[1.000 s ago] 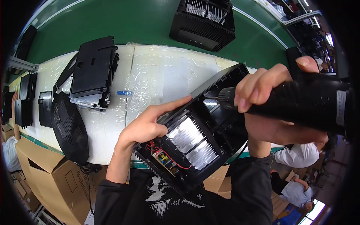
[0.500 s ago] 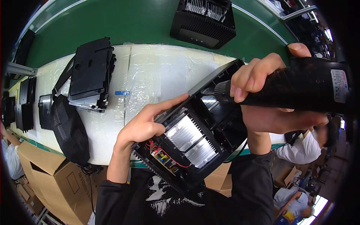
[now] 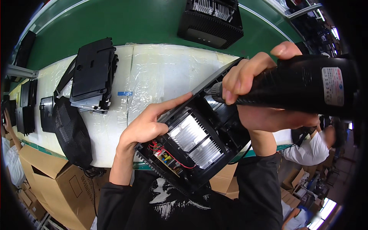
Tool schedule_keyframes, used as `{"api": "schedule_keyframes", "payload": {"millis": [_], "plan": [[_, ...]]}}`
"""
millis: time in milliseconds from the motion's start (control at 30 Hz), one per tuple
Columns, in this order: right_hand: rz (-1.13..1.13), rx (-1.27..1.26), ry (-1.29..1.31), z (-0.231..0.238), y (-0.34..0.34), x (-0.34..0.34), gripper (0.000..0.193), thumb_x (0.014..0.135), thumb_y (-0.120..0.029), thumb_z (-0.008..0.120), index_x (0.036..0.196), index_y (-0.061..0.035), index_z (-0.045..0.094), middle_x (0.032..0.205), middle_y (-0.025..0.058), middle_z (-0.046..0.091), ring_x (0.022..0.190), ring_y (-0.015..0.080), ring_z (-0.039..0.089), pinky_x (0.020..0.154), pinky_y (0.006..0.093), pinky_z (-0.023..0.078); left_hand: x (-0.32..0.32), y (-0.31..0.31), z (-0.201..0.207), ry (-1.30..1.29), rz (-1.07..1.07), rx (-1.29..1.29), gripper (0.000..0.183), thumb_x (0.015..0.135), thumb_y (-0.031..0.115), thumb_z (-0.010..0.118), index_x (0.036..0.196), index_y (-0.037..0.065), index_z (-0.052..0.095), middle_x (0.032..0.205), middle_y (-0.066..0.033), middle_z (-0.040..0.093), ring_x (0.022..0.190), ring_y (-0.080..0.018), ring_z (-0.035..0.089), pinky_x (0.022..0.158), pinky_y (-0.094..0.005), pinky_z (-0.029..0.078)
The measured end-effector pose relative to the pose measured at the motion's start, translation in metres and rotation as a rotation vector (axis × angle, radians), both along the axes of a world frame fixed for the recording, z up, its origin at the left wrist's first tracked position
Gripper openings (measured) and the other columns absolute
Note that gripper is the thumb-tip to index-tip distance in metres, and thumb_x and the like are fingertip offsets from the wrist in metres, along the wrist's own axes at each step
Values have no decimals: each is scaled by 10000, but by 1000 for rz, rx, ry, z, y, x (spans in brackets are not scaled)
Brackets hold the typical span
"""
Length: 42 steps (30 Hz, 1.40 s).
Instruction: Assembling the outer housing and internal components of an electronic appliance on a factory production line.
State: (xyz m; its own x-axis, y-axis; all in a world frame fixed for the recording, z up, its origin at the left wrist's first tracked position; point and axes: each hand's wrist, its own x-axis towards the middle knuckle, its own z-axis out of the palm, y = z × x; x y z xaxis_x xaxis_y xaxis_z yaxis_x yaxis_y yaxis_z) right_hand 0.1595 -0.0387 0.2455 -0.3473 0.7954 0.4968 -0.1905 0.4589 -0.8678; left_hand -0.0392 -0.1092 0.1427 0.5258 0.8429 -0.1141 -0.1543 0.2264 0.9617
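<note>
My left hand (image 3: pixel 143 126) grips the near-left side of an open black plastic housing (image 3: pixel 230 138), its index finger stretched along the upper edge. Inside lie silver finned metal plates (image 3: pixel 189 132) and a small circuit board (image 3: pixel 168 159) with red wires. The housing is tilted in front of my body, over the table edge. My right hand (image 3: pixel 264 118) is wrapped round a thick black power screwdriver (image 3: pixel 291 86) with a white label. Its ribbed nose points into the far part of the housing; whether the tip touches anything is hidden.
A stack of black panels (image 3: pixel 92 69) and a black mesh bag (image 3: pixel 71 130) lie left on the film-covered table (image 3: pixel 157 71). A similar black unit (image 3: pixel 211 28) stands on the green surface beyond. Cardboard boxes (image 3: pixel 65 188) are lower left. A co-worker's white sleeve (image 3: pixel 306 151) shows at right.
My right hand and the power screwdriver have shifted slightly left. The black unit beyond has moved a little right. At the left rim, another person's hand has come up to the black parts.
</note>
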Motion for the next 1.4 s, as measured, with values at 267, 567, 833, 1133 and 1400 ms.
{"api": "schedule_keyframes", "payload": {"millis": [267, 567, 833, 1133, 1400], "plan": [[300, 1, 252, -8, 8, -8, 883, 627, -832, 464, 1057, -67, 368, 630, 73, 498, 442, 178, 470, 414, 292, 408, 0, 1, 2, 48, -8, 58, 807, 528, -7, 400, 1334, 36, 435, 1300, -173, 505, 1194, -238, 487, 1007, -271, 326], [385, -29, 264, -14, 10, -7, 876, 628, -812, 511, 1061, -62, 379, 659, 92, 513, 471, 185, 495, 427, 291, 415, -2, 2, 9, 126, -22, 107, 797, 526, -5, 392, 1321, 23, 442, 1304, -188, 495, 1211, -260, 476, 1019, -289, 323], [279, -74, 105, 0, 6, -11, 843, 728, -743, 503, 1140, -21, 363, 700, 111, 518, 508, 201, 518, 466, 305, 433, -4, 3, 15, 217, 17, 184, 823, 494, 57, 408, 1315, 27, 453, 1213, -209, 559, 1090, -246, 549, 980, -323, 371], [256, 551, 221, 118, -59, 85, 665, 906, -577, 350, 1235, 0, 375, 851, 178, 547, 563, 236, 565, 416, 371, 493, -2, 110, 10, 503, -269, 616, 663, 634, -80, 395, 1220, 171, 577, 1098, -168, 629, 987, -260, 622, 879, -301, 447], [-666, 333, 199, 77, -197, 214, 728, 839, -463, 505, 1281, 85, 319, 776, 80, 388, 508, 105, 393, 461, 227, 338, 76, 180, 9, 567, -509, 675, 616, 593, -123, 360, 1079, 102, 666, 839, -123, 682, 704, -183, 617, 660, -299, 491]]}}
